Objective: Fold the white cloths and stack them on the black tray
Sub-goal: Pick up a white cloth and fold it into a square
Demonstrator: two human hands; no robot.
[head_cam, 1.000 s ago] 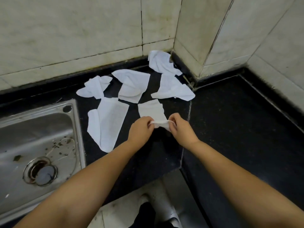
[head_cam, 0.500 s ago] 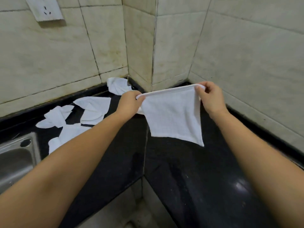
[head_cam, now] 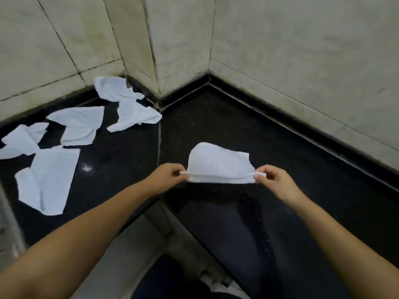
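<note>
A white cloth point(head_cam: 218, 164) lies partly on the black counter point(head_cam: 269, 147), right of the counter seam. My left hand point(head_cam: 167, 176) pinches its near-left corner and my right hand point(head_cam: 273, 180) pinches its near-right corner, so the near edge is stretched between them just above the counter. Several more white cloths lie crumpled at the left: one point(head_cam: 46, 180) near the left edge, one point(head_cam: 79, 125) behind it, one point(head_cam: 23, 140) at the far left, and two by the wall corner point(head_cam: 133, 115) point(head_cam: 114, 88). No black tray is in view.
Tiled walls point(head_cam: 302, 61) close the counter in at the back and right. A strip of the steel sink point(head_cam: 6, 223) shows at the left edge. The counter's inner front edge runs below my forearms, with floor and a shoe point(head_cam: 216, 281) beneath.
A second ago both hands gripped the cloth's edge among the others. They lifted it and held it spread in the air. Now it is lowered onto the counter's right part.
</note>
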